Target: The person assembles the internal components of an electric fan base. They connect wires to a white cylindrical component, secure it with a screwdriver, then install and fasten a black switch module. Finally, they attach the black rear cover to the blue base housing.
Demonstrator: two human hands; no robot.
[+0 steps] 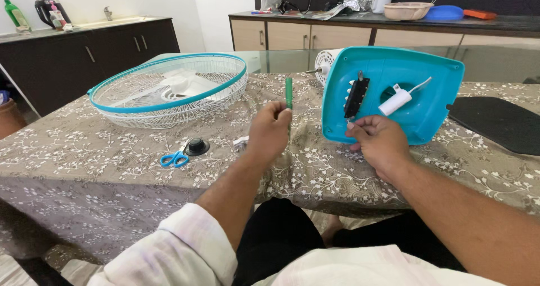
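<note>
left hand [269,133] is clamped on a light, stiff green screwdriver [288,92]; right hand [378,142] pinches the teal fan base [427,100], rigid plastic, best steadied by its lower edge.

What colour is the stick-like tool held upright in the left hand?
Green. The tool stands upright in the left hand, clearest in the head view.
</note>
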